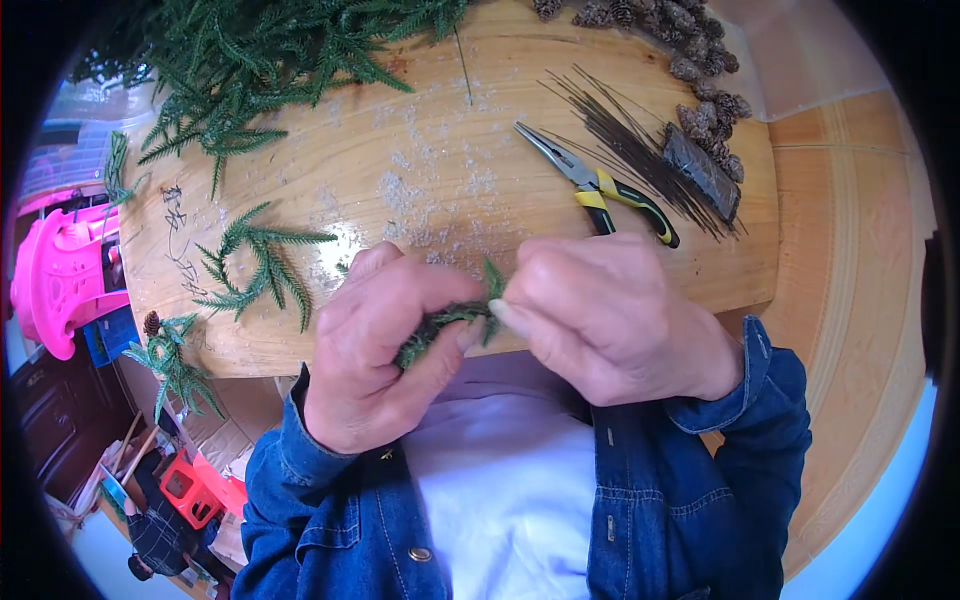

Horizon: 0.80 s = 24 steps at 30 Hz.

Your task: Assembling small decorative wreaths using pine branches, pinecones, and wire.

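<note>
Close to my chest, above the table's front edge, both hands meet at a bunched green artificial pine sprig [430, 333]. My left hand [385, 340] is wrapped round the sprig, with green needles poking out by the thumb. My right hand [610, 320] has its thumb and fingers pinched at the sprig's upper end, beside a needle tip [492, 278]; whether a wire is in the pinch is hidden. Beyond my right hand lie needle-nose pliers [595, 185] with yellow and black handles, jaws pointing away to the left.
Artificial pine branches [250, 70] heap at the far left, with a loose sprig [262, 262] nearer. A sprig with a pine cone [172, 360] lies at the left corner. Brown wires [630, 140] and pine cones [700, 50] lie far right. White crumbs [410, 190] dot the wooden table [740, 260]. A pink chair [60, 270] stands left.
</note>
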Each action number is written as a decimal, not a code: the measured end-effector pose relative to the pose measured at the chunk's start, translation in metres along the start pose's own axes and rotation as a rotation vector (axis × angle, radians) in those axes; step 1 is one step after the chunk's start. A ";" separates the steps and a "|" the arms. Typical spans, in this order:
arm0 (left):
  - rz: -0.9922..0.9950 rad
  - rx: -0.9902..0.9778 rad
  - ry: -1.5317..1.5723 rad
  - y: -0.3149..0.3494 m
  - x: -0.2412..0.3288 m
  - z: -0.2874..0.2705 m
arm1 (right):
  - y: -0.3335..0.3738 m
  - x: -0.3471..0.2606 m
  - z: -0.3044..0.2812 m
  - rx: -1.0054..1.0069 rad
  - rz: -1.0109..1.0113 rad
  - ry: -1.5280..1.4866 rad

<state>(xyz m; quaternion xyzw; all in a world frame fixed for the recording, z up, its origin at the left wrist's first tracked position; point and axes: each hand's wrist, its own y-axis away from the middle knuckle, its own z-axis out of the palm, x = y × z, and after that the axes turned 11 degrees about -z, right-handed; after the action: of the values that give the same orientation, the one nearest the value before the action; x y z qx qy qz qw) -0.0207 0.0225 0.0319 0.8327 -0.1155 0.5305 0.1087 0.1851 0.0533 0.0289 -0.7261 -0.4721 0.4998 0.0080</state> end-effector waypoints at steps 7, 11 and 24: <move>-0.088 0.047 0.207 0.003 -0.012 -0.003 | 0.033 -0.007 -0.041 0.051 0.352 0.121; -0.227 0.016 0.365 0.007 -0.005 -0.004 | 0.052 -0.004 -0.040 -0.058 0.400 0.584; -0.496 0.083 0.754 0.014 -0.009 -0.003 | 0.055 0.010 -0.033 -0.276 0.429 0.737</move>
<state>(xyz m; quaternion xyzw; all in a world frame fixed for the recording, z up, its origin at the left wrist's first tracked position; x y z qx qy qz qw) -0.0310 0.0113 0.0258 0.5874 0.1563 0.7590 0.2336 0.2465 0.0449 0.0117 -0.9314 -0.3388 0.1303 -0.0252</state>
